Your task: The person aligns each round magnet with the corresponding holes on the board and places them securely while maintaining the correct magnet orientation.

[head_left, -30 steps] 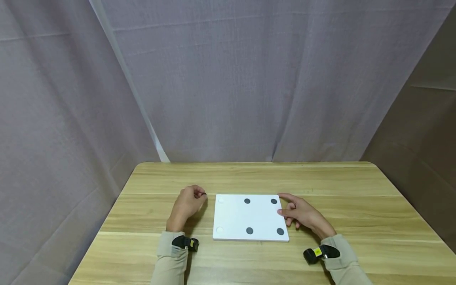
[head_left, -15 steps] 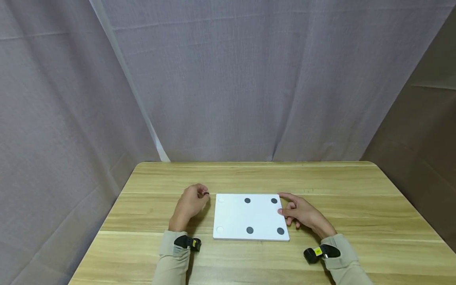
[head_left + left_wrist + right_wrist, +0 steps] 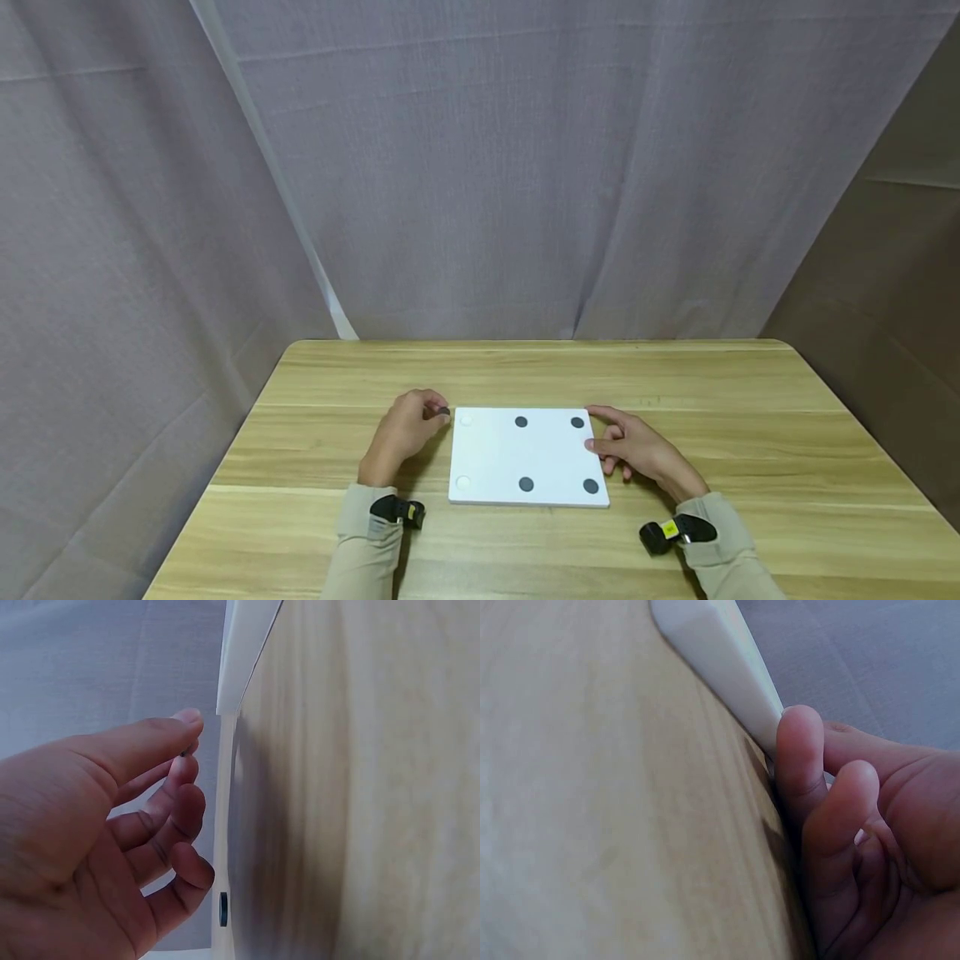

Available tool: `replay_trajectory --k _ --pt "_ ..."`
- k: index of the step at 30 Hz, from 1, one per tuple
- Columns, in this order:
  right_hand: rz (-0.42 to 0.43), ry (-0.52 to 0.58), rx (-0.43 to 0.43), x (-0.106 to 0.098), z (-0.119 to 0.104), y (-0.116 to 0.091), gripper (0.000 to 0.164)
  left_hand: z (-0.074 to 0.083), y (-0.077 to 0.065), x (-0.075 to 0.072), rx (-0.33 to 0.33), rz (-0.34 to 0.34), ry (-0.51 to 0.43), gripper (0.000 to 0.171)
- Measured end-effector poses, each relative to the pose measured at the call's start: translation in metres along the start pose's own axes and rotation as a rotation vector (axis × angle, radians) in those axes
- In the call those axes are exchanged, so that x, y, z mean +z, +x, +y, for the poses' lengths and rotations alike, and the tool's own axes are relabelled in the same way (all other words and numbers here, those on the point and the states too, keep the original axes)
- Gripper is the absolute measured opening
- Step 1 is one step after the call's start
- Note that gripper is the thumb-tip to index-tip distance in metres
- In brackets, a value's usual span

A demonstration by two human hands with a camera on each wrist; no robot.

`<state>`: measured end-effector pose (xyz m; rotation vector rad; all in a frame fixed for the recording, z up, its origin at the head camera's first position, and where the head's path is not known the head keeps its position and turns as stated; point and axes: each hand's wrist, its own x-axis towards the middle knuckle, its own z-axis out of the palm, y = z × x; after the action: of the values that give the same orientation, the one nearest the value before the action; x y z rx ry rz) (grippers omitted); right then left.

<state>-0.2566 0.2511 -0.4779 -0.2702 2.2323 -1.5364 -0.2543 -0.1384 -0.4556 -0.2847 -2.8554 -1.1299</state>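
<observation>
A white rectangular board [image 3: 491, 454] lies flat on the table. Dark round discs sit in its middle and right parts, among them a near-right disc [image 3: 590, 486] and a far-middle disc [image 3: 521, 422]. Along its left side are two pale round recesses, one at the near corner [image 3: 462, 482]. My left hand [image 3: 405, 429] pinches a small black disc [image 3: 444, 411] just left of the board's far-left corner. My right hand [image 3: 637, 448] holds the board's right edge, thumb on top, index finger reaching to the far-right corner; its other fingers [image 3: 799, 750] curl beside the edge.
Another small dark disc [image 3: 223, 909] appears beyond my left hand's fingers in the left wrist view; the hand hides it from the head view. The wooden table [image 3: 525, 550] ends at the back against a grey curtain [image 3: 465, 183].
My left hand has moved a little to the right with the pinched disc, closer to the board's far-left corner. The right hand and the board have stayed nearly still.
</observation>
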Motion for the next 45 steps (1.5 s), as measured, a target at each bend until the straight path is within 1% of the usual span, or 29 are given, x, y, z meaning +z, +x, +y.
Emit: replay_trajectory --k 8,15,19,30,38,45 --pt "0.003 -0.003 0.008 0.0 0.0 0.0 0.074 0.005 0.002 0.005 0.071 -0.058 0.061 0.008" --pt "0.004 0.005 0.013 0.001 -0.001 0.0 0.075 0.009 0.001 0.007 0.075 -0.087 0.092 0.012" --pt "0.002 -0.003 0.014 0.002 -0.001 0.0 0.075 0.01 0.0 0.009 0.074 -0.102 0.093 0.013" --pt "-0.014 0.003 -0.009 0.0 -0.001 -0.001 0.076 0.013 0.002 0.011 0.073 -0.095 0.088 0.012" --pt "-0.011 -0.002 -0.008 0.0 -0.003 -0.001 0.074 0.016 0.001 0.013 0.048 -0.088 0.084 0.011" --pt "0.001 0.004 0.001 0.0 -0.003 -0.002 0.073 0.021 0.002 0.016 0.062 -0.084 0.078 0.01"
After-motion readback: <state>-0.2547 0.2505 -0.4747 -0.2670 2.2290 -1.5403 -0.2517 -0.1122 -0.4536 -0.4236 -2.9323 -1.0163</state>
